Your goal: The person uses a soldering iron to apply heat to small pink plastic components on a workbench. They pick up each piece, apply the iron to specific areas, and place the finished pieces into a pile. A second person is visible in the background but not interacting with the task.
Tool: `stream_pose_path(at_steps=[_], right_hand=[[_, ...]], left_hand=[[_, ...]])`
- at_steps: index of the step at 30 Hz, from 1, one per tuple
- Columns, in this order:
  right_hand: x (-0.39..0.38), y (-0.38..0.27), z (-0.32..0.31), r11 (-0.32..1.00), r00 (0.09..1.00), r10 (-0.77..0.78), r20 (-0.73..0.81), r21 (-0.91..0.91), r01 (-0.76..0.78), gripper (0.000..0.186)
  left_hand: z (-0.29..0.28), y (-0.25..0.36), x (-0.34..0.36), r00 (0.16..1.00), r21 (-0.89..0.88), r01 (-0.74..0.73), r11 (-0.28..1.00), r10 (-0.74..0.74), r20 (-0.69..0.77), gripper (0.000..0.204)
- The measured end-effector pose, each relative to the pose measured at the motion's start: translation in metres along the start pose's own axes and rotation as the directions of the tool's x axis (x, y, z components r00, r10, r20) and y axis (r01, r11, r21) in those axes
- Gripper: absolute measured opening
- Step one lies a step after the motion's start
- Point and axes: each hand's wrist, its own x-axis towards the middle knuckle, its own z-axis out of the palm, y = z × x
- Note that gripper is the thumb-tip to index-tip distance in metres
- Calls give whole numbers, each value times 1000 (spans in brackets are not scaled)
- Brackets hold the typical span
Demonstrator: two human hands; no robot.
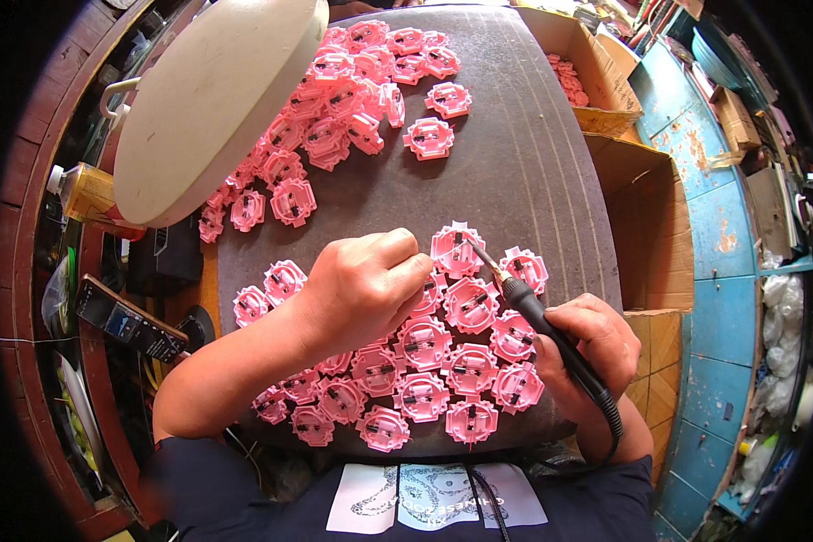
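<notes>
My right hand point(598, 345) grips a black soldering iron point(535, 309) by its handle. The metal tip points up and left, at or just over the pink plastic housing point(454, 251) at the far end of a cluster. My left hand point(370, 278) is closed with thumb and forefinger pinched beside that housing; whatever they hold is too small to see. Several more pink housings, such as this one point(423, 343), lie face up around and below both hands, each with small black parts inside. Some are hidden under my left hand and forearm.
A heap of pink housings point(325, 140) covers the table's point(524, 154) far left. A large pale lamp head point(217, 99) overhangs that side. Cardboard boxes point(646, 226) stand along the right edge. At the left are a phone point(131, 316) and a bottle point(90, 194).
</notes>
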Motion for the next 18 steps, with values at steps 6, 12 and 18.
stream_pose_path(at_steps=[6,12,18], right_hand=[[-2,1,1,1000,999,10,-36,8,-10,29],[-5,-1,-2,1000,998,-16,-54,-5,16,29],[-5,-2,-1,999,998,-42,-53,6,43,30]], left_hand=[[-3,1,-3,1000,4,13,1000,-13,6,21],[-7,8,-8,1000,-12,-1,1000,1,-8,19],[-2,10,-9,999,10,-32,999,32,-21,16]])
